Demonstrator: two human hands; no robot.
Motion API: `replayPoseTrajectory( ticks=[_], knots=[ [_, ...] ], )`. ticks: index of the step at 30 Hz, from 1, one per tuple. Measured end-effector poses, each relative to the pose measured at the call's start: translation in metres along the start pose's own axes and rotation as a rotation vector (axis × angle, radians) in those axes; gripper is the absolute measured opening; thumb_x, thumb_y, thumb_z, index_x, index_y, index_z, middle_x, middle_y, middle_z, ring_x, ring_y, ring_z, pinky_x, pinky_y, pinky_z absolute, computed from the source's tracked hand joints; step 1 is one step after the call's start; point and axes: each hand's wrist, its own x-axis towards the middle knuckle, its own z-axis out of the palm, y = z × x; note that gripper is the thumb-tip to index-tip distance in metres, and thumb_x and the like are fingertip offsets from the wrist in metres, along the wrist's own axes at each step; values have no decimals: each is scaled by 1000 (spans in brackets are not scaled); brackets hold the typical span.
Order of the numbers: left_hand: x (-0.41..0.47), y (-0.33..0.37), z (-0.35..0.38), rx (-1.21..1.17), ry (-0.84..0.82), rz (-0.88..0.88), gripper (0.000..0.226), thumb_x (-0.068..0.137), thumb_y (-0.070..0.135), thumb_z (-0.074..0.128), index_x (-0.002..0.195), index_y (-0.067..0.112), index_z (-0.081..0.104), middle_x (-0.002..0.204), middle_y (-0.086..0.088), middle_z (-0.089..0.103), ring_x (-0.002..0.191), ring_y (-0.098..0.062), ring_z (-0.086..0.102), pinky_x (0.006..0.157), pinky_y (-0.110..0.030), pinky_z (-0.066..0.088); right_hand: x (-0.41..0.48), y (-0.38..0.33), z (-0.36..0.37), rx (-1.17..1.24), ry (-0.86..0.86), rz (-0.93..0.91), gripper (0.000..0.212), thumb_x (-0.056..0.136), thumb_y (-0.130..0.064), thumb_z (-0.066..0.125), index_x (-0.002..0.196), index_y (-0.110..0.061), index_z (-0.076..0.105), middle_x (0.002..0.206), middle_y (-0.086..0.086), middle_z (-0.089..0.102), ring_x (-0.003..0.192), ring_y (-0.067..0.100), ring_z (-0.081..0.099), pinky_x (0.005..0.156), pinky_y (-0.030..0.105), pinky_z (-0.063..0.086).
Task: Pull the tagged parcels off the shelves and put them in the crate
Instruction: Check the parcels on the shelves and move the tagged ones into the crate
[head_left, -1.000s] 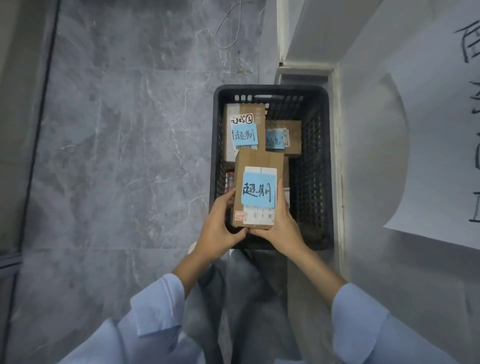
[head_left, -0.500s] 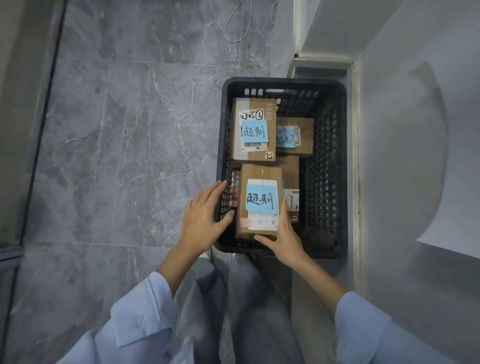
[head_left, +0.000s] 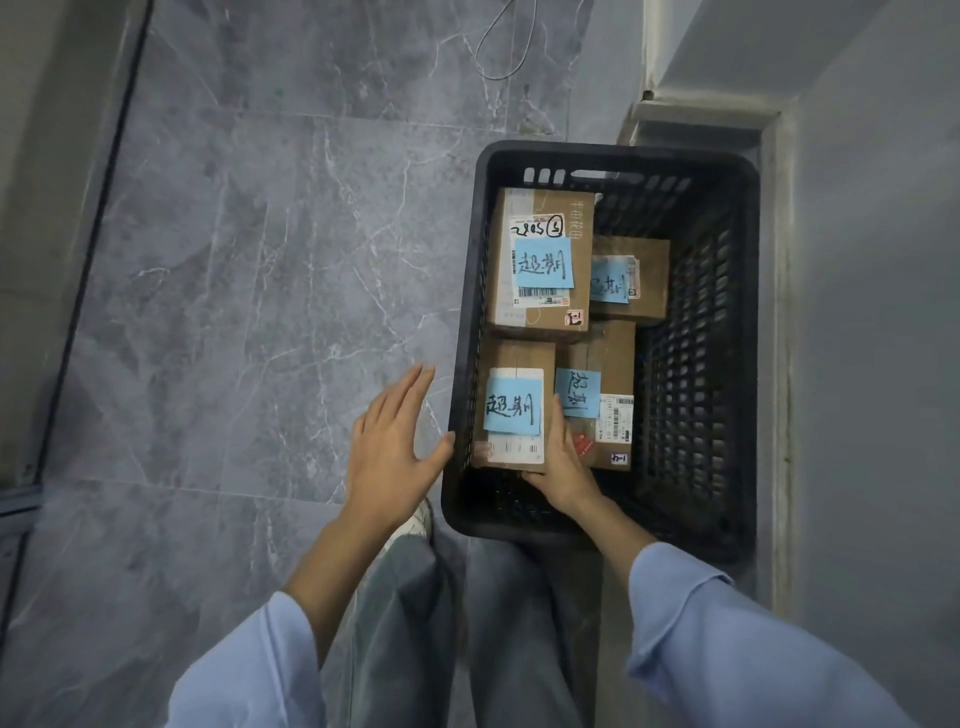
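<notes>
A blue-tagged parcel (head_left: 514, 405) lies in the near-left corner of the black crate (head_left: 618, 156) on the tiled floor (head_left: 260, 260). The right hand (head_left: 563, 467) has its grip clamped on the box's near corner, and the left hand (head_left: 387, 447) is spread and empty just beside the outer wall. The far-left parcel (head_left: 540, 260), far-right parcel (head_left: 631, 280) and near-right parcel (head_left: 602, 395) lie alongside, so four look collected; the shelves are out of view, leaving the remainder unknown.

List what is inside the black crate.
Four brown parcels, each blue-tagged; the right hand holds the near-left parcel. Anything beneath them is covered.
</notes>
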Motion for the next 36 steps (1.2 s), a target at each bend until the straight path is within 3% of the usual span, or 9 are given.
replayPoseTrajectory(
  ticks=[4, 8, 11, 14, 18, 23, 26, 32, 36],
  knots=[
    [-1, -9, 1, 46, 3, -2, 76, 85, 65, 34, 153, 34, 21, 159, 11, 24, 144, -14, 26, 115, -40, 22, 11, -8, 9, -28, 12, 70, 124, 83, -11, 74, 148, -23, -30, 154, 14, 21, 124, 35, 50, 92, 44, 49],
    [-3, -10, -4, 82, 9, -4, 76, 85, 64, 34, 154, 34, 19, 159, 11, 23, 144, -15, 25, 114, -38, 21, 8, -7, 5, -50, -14, 65, 131, 78, -25, 81, 148, -26, -29, 155, 11, 22, 132, 32, 43, 95, 44, 47],
    [-5, -7, -10, 97, 13, -21, 77, 85, 64, 34, 154, 34, 19, 160, 11, 22, 144, -16, 25, 114, -38, 21, -1, -11, -5, 9, 4, 22, 126, 72, -34, 84, 153, -34, -13, 155, 6, 26, 140, 30, 34, 104, 53, 43],
    [-7, -1, -22, 96, 28, -31, 77, 84, 64, 33, 154, 32, 22, 159, 10, 24, 144, -17, 27, 115, -40, 23, -16, -26, -18, 111, 71, -20, 113, 69, -47, 82, 154, -34, 8, 150, -1, 34, 137, 24, 36, 104, 53, 42],
    [-12, 10, -48, 88, 76, -18, 76, 85, 63, 36, 153, 32, 24, 158, 9, 27, 143, -18, 28, 113, -37, 23, -41, -67, -45, 212, 139, -93, 108, 70, -58, 77, 154, -37, 12, 152, -5, 31, 136, 19, 36, 107, 48, 41],
    [-18, 26, -102, 92, 174, -46, 77, 85, 68, 34, 153, 35, 23, 158, 9, 26, 143, -19, 28, 112, -36, 21, -67, -140, -88, 179, 152, -264, 104, 76, -58, 73, 154, -41, 7, 160, -11, 15, 145, 15, 22, 116, 46, 29],
    [-23, 33, -150, 102, 267, -91, 79, 83, 70, 30, 153, 35, 22, 159, 9, 23, 144, -20, 26, 113, -38, 20, -80, -198, -111, 103, 153, -388, 99, 79, -58, 71, 155, -35, 11, 159, -9, 17, 145, 13, 21, 115, 40, 27],
    [-61, 25, -266, 137, 479, -201, 81, 81, 74, 22, 154, 38, 14, 162, 11, 13, 148, -18, 16, 115, -41, 15, -118, -344, -130, -143, 143, -649, 92, 84, -64, 61, 156, -29, 14, 162, -3, 14, 148, 18, 16, 118, 40, 23],
    [-113, 6, -349, 188, 630, -293, 75, 90, 69, 33, 154, 38, 9, 163, 11, 5, 150, -15, 8, 116, -41, 13, -158, -444, -115, -299, 138, -862, 90, 86, -67, 54, 156, -29, 13, 163, -3, 12, 149, 19, 14, 120, 41, 21]
  ],
)
